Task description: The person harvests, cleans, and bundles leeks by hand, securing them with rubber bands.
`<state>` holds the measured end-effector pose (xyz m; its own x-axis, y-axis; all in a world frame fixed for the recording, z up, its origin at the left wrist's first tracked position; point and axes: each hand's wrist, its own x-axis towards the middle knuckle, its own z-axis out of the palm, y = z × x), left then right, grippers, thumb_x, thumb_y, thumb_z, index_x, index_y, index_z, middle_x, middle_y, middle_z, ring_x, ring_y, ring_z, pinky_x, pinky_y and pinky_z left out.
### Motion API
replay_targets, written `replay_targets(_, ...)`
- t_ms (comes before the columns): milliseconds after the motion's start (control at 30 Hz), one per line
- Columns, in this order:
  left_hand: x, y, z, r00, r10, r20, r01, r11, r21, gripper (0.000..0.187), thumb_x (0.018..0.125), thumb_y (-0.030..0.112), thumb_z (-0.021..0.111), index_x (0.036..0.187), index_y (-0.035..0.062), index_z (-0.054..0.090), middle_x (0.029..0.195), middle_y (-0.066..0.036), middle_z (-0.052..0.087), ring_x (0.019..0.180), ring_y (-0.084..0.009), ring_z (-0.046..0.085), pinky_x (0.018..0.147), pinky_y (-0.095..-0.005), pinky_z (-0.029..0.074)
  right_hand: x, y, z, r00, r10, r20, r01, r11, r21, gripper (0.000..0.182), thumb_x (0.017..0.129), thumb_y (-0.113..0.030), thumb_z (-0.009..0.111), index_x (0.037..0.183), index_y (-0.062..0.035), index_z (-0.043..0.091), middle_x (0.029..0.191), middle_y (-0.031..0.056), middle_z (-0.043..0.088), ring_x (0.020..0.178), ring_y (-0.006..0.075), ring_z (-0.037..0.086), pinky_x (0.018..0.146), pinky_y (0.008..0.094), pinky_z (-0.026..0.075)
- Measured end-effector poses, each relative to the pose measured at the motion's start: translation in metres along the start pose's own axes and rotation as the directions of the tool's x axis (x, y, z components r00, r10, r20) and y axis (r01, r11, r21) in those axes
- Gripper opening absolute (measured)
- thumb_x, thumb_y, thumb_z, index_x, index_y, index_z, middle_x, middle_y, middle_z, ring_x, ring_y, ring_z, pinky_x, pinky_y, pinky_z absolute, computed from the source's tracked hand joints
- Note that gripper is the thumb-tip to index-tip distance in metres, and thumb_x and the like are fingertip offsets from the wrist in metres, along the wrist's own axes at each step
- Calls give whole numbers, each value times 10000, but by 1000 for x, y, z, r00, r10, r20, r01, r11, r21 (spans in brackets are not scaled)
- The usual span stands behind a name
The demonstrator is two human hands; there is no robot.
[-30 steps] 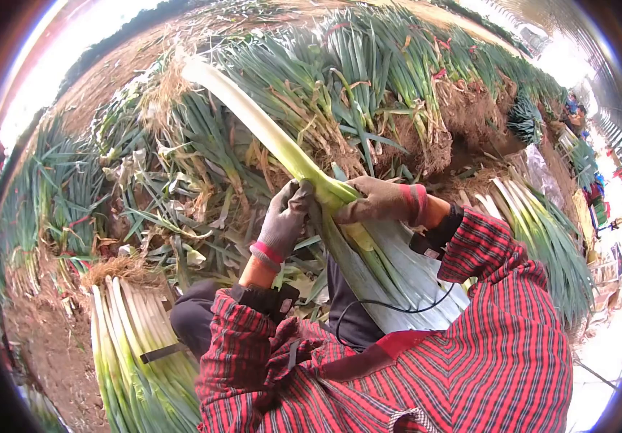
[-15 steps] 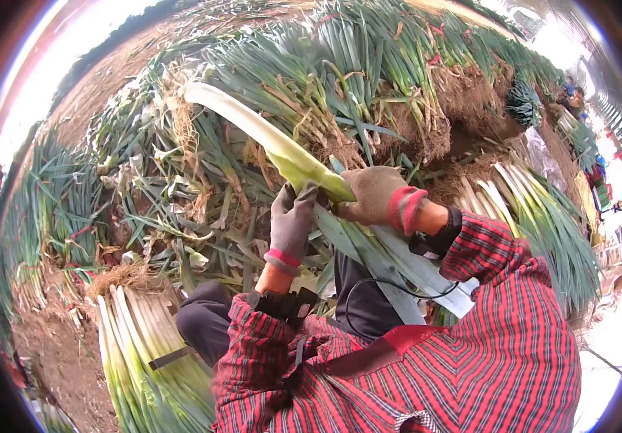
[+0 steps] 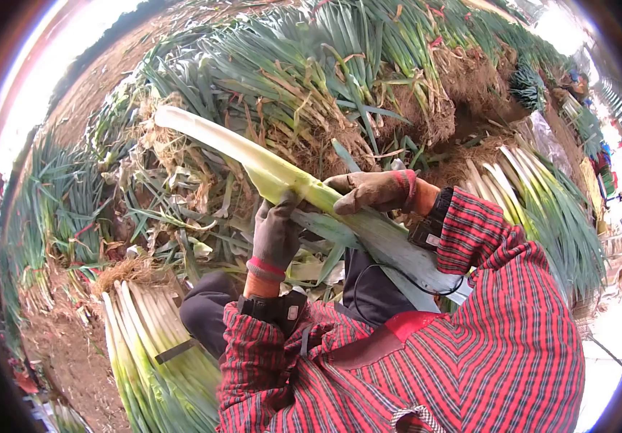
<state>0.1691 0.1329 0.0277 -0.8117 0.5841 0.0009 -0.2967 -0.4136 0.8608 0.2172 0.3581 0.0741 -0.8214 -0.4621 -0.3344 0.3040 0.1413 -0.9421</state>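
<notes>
A long green onion [image 3: 217, 148] lies slantwise before me, its white root end up at the left and its broad green leaves running down to the right over my knee. My left hand [image 3: 275, 231], in a grey glove with a pink cuff, is closed around it from below, where white turns to yellow-green. Higher up the leaves, my right hand [image 3: 372, 193], in a matching soiled glove, has its fingers bent against the stalk. The exact grip of the right fingertips is partly hidden.
A bundle of trimmed green onions [image 3: 155, 346] with a dark band lies at lower left. Another bundle [image 3: 534, 195] rests at right. Untrimmed onions [image 3: 275, 79] with roots and soil are heaped ahead, with loose peeled leaves [image 3: 174, 224] nearer me.
The onion has shifted left and slightly down, and its root end now looks smooth without the hanging roots. Both hands have moved left; the right hand's fingers have loosened somewhat.
</notes>
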Motion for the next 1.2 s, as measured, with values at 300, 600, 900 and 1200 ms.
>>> replay_targets(300, -4, 21, -3, 996, -81, -23, 72, 964, -255, 242, 925, 78, 531, 1136, -35, 563, 987, -120, 657, 874, -226, 679, 775, -345, 581, 1, -25, 22, 927, 27, -373, -297, 660, -690, 842, 633, -434, 833, 1278, -18, 485, 1038, 198, 666, 983, 327, 647, 854, 401, 495)
replay_targets(600, -7, 29, -21, 898, -97, 428, 303, 844, -444, 226, 912, 308, 563, 877, 88, 529, 793, -63, 539, 776, -245, 576, 826, -461, 468, -2, -54, 41, 885, 31, -465, -464, 146, -874, 574, 707, -444, 752, 1058, -41, 543, 849, 179, 675, 826, 373, 674, 708, 475, 525)
replay_targets(900, -1, 124, -63, 788, 605, 118, -529, 762, -374, 323, 998, 276, 485, 1101, -7, 601, 1415, -207, 471, 1353, -313, 414, 1148, -478, 335, -3, -26, 14, 910, 235, -343, -388, 184, -903, 504, 640, -394, 756, 1032, -106, 628, 839, 162, 686, 820, 369, 671, 723, 469, 504)
replay_targets(1200, 23, 166, -193, 822, 517, -239, -473, 854, 219, 346, 993, 188, 485, 1183, -93, 550, 1385, -190, 489, 1269, -263, 483, 1112, -422, 388, -40, -21, 43, 916, 313, -250, -348, 312, -884, 562, 628, -502, 775, 1005, -121, 604, 807, 165, 673, 785, 372, 661, 702, 467, 503)
